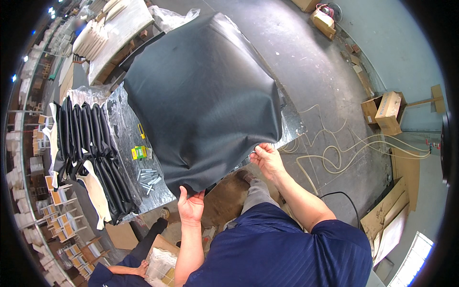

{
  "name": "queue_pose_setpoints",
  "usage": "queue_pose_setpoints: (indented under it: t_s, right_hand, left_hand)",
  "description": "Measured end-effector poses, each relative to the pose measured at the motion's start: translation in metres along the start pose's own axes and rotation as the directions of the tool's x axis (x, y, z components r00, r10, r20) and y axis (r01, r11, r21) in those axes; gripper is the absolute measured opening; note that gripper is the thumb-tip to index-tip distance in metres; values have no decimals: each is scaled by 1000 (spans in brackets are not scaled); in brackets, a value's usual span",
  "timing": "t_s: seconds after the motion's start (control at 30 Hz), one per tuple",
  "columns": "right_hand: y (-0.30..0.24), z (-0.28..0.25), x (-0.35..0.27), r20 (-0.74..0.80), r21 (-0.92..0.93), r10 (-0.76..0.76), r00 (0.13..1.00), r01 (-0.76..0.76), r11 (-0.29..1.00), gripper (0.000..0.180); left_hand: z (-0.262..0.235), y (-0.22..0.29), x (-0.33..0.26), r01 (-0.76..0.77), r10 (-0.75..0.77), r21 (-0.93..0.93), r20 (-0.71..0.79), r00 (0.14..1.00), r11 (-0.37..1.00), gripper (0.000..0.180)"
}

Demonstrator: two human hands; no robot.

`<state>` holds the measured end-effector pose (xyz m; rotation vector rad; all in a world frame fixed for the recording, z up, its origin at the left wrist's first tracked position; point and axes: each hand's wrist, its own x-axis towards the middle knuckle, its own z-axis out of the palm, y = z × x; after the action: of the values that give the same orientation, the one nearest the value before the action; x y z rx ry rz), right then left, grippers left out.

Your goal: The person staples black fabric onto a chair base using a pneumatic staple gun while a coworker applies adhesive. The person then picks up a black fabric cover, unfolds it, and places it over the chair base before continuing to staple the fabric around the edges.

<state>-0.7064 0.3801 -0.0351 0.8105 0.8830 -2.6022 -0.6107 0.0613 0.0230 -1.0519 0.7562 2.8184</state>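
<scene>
A large black leather-like sheet (205,91) lies over a worktable, smooth across the middle and creased toward its near edge. My left hand (191,204) grips the sheet's near left corner, thumb up and fingers underneath. At the near right corner my right hand (267,161) pinches the edge between thumb and fingers. What lies beneath the sheet is hidden. On the worktable's bare, shiny top (119,115), left of the sheet, are strips of staples (149,180), a yellow-green box (139,152) and a small yellow tool (141,131).
Folded black covered pieces (88,148) are stacked at the left. Another person's hand (142,269) shows at lower left, beside a plastic-wrapped box (161,262). Pale hoses (334,155) coil on the floor at right, near cardboard boxes (389,112). A far table (124,33) holds pale pieces.
</scene>
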Motion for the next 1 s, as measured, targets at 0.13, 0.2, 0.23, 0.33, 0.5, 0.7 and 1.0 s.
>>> queue_pose_setpoints:
  t_s: [0.13,0.2,0.23,0.33,0.5,0.7,1.0]
  right_hand:
    - [2,-5,1,-4,40,32,999,-32,999,12]
    - [0,-10,7,-46,92,55,997,-50,994,15]
    - [-2,-16,13,-98,126,58,993,-45,991,17]
    - [-22,-40,37,-149,169,-65,987,90,981,23]
    - [-65,-40,53,-228,202,-180,957,227,953,34]
    - [-87,-31,30,-29,38,-237,971,238,971,46]
    - [-102,-25,23,25,-113,52,998,-49,992,42]
  left_hand:
    - [0,1,2,17,-17,-9,32,999,1000,48]
    - [-2,2,1,16,-15,-5,38,999,1000,48]
    - [0,1,1,18,-18,2,38,999,1000,48]
    - [1,2,-1,13,-14,23,20,1000,1000,48]
    - [-25,19,-14,-17,21,71,-47,999,997,45]
    - [-33,24,-12,-65,68,28,-145,987,997,43]
    - [-18,-5,37,-120,56,-266,-237,970,956,49]
